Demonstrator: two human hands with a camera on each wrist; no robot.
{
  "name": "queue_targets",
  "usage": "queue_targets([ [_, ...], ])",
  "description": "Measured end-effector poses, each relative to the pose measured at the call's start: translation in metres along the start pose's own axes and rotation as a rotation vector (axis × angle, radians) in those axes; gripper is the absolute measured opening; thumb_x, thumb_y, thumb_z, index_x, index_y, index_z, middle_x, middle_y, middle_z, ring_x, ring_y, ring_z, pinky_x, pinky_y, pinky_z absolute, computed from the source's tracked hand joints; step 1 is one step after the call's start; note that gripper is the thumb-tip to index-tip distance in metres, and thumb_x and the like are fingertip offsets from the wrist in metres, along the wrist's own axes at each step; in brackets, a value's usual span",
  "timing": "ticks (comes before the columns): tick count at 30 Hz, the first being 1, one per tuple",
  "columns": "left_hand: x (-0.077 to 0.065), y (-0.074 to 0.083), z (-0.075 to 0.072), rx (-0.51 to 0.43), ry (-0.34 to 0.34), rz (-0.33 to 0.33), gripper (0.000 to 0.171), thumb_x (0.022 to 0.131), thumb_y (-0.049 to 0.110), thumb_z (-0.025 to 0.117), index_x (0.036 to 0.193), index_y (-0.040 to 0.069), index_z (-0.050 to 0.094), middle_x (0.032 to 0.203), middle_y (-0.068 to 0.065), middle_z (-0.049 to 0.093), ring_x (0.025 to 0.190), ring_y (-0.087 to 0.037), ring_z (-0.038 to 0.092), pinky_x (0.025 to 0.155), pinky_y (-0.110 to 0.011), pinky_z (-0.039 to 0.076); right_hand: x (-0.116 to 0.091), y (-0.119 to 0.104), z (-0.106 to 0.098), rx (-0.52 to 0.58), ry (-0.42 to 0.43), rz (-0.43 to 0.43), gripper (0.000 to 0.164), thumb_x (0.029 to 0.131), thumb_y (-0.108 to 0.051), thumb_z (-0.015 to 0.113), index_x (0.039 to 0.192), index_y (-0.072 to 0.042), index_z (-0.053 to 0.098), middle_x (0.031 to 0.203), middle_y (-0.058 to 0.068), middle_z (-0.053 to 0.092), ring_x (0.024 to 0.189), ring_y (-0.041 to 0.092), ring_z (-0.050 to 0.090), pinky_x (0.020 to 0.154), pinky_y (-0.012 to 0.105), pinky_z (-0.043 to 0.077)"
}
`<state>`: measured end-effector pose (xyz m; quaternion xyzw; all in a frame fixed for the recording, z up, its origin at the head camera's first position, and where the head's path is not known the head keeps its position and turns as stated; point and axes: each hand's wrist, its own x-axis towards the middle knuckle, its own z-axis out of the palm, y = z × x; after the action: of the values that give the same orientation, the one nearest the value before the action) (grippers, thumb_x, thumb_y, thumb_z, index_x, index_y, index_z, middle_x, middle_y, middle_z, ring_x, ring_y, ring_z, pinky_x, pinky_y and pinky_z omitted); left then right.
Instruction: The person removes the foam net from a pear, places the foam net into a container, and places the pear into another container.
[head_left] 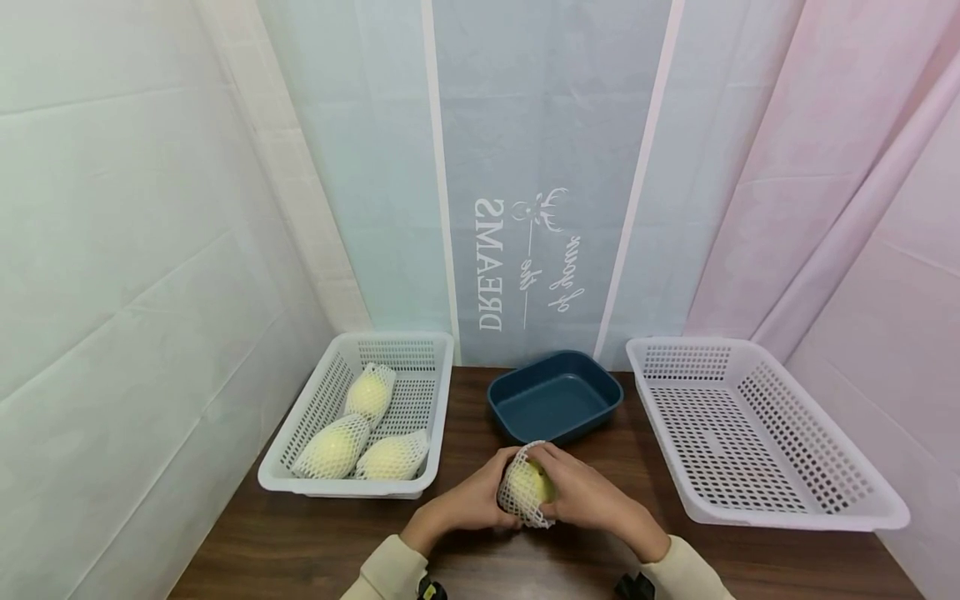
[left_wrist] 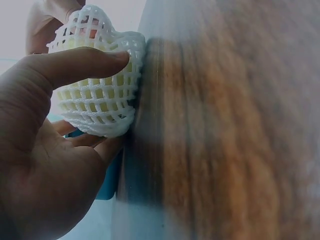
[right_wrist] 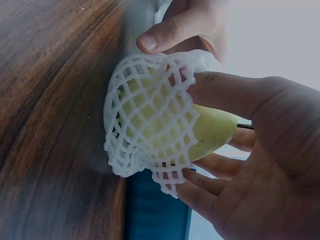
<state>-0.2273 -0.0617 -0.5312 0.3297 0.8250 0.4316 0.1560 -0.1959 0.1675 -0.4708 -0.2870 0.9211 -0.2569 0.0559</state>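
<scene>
A yellow-green pear sits partly inside a white foam net, just in front of the blue tray. Its stem end pokes out of the net toward my right palm. My left hand grips the netted pear from the left, thumb lying across the mesh and fingers beneath it in the left wrist view. From the other side, my right hand holds the net's edge between thumb and fingers around the bare end of the pear. Some of the right fingertips are hidden behind the mesh.
On the left, a white basket holds three netted fruits. A dark blue tray stands behind the hands. Another white basket is at the right. Curtains hang close behind the brown wooden table.
</scene>
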Motion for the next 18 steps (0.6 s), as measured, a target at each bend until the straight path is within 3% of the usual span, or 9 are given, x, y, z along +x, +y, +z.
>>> queue_targets([
  [18, 0.0009, -0.0017, -0.0013, 0.049, 0.023, -0.023, 0.091, 0.085, 0.017, 0.090, 0.158, 0.020, 0.035, 0.157, -0.005, 0.052, 0.139, -0.014, 0.054, 0.115, -0.035, 0.046, 0.0006, 0.0048, 0.0034, 0.027, 0.004, 0.022, 0.080, 0.078, -0.008, 0.093, 0.146, 0.004, 0.054, 0.150, 0.025, 0.057, 0.126, 0.040, 0.065, 0.096, 0.056, 0.056],
])
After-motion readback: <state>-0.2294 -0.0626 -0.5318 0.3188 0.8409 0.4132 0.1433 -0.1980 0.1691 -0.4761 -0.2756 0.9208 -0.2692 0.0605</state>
